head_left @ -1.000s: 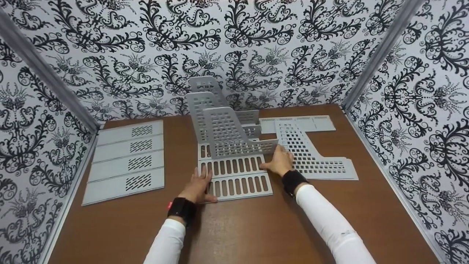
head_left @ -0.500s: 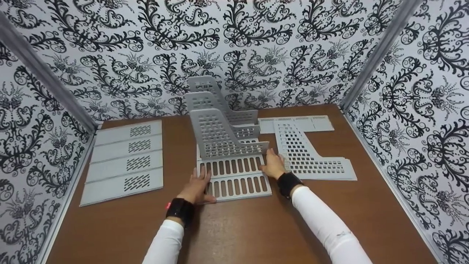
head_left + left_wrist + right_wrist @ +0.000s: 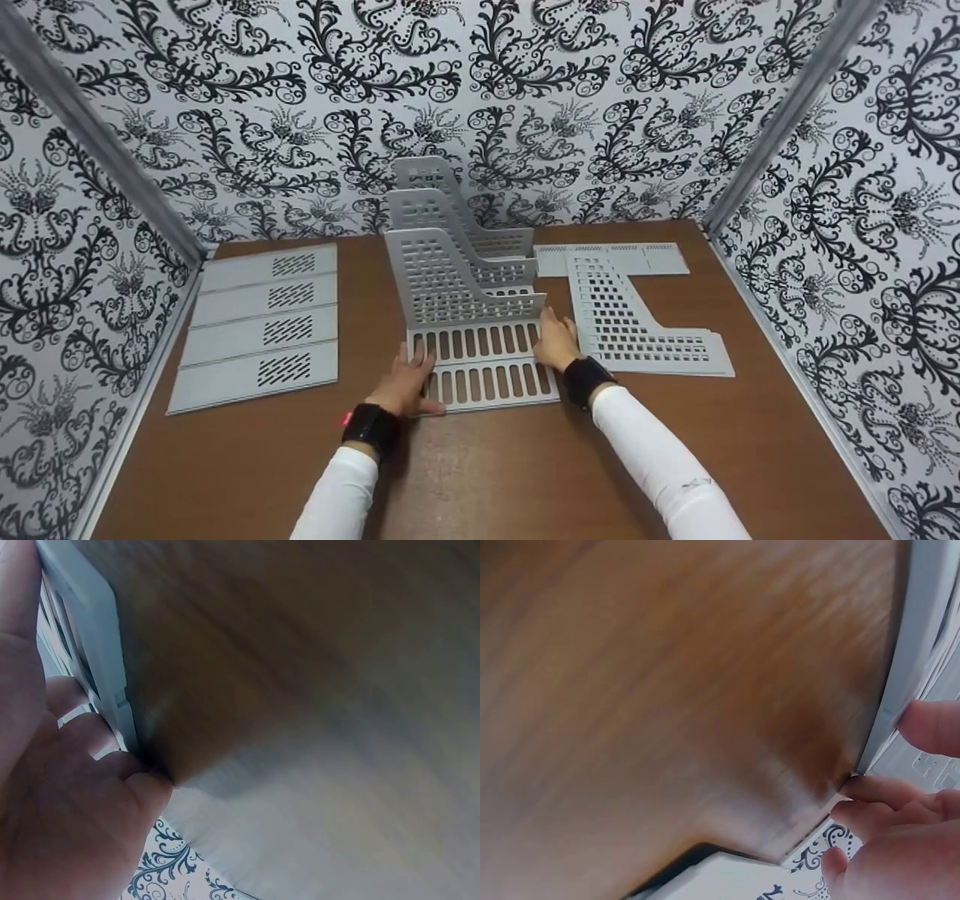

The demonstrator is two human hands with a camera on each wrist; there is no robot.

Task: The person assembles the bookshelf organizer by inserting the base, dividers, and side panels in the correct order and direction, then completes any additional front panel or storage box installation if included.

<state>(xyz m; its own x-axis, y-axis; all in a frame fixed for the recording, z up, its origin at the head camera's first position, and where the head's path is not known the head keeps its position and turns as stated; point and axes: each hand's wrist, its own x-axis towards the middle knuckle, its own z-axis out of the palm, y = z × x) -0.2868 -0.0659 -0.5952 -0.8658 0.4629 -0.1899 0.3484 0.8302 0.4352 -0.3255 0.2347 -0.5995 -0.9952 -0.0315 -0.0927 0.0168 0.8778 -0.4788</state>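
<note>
A grey slotted base panel (image 3: 491,386) lies flat on the brown table. Three perforated upright dividers stand across its rear part: the front divider (image 3: 450,285), the middle divider (image 3: 420,206) and the rear divider (image 3: 420,171). My left hand (image 3: 405,382) rests with spread fingers on the base panel's front left corner, thumb along the front edge. In the left wrist view its fingers (image 3: 86,731) lie over the panel's edge (image 3: 94,622). My right hand (image 3: 556,341) touches the base panel's right edge, fingertips right at the front divider's low right end; its thumb (image 3: 930,727) lies against the edge in the right wrist view.
At the left lies a pale panel (image 3: 217,360) in several strips with slanted slots. To the right, a flat perforated L-shaped panel (image 3: 622,322) overlaps a narrow pale panel (image 3: 664,259). Patterned walls (image 3: 480,112) close in the table at the back and sides.
The front divider has shifted left and now stands in line with the others. My right hand has moved left along with its end. The left hand has stayed in place.
</note>
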